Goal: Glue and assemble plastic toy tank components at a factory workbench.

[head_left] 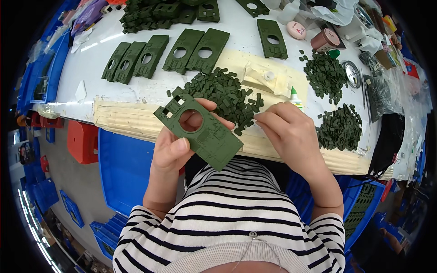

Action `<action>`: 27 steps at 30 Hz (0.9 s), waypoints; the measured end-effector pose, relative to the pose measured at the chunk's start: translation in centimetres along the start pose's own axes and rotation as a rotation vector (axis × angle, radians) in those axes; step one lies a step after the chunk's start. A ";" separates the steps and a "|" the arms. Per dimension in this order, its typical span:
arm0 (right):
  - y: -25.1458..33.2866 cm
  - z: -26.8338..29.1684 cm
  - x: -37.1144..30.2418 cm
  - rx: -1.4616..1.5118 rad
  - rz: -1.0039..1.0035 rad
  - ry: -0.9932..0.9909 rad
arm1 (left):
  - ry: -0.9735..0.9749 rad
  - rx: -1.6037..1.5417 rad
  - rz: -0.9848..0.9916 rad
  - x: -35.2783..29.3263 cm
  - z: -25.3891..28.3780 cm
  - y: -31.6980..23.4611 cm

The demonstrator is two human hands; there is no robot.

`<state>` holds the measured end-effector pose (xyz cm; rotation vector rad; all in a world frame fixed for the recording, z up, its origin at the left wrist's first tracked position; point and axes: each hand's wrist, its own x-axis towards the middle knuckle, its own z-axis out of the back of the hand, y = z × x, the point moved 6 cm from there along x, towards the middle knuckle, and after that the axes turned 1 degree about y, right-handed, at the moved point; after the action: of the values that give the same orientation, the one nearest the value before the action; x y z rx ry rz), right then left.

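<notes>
My left hand grips a dark green plastic model tank hull with a large round hole and small square openings at its far end. The thumb lies on its near-left edge, and fingers show behind it and through the hole. My right hand is closed in a pinch, fingertips at the right edge of a pile of small green plastic pieces. Whatever sits between those fingertips is too small or hidden to make out. Just beyond this hand stands a white glue bottle with a green cap.
More hulls lie in a row across the white table, with a stack behind. Two other piles of small pieces are at the right, near a pinkish-brown cup. Below the table edge are a blue bin and red stool.
</notes>
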<state>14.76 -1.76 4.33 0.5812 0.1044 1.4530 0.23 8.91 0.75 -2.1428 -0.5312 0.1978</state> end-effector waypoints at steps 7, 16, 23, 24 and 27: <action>1.1 -1.8 1.2 -0.171 0.216 0.090 | -0.015 0.010 0.043 -0.7 0.0 0.7; 1.4 -1.5 1.3 -0.253 0.298 -0.012 | -0.011 0.007 0.104 -0.1 -0.7 1.2; -0.5 1.0 0.0 0.125 0.049 -0.171 | 0.011 0.020 0.167 0.0 -1.9 2.4; -0.6 0.9 -0.1 0.132 0.051 -0.179 | 0.020 0.017 0.171 0.0 -2.1 2.5; -0.6 0.6 -0.4 0.110 0.074 -0.183 | 0.062 -0.019 0.167 0.1 -2.0 2.7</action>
<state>15.45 -2.36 4.45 0.8124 0.0181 1.4650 1.84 6.09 -0.21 -2.2048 -0.3195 0.2189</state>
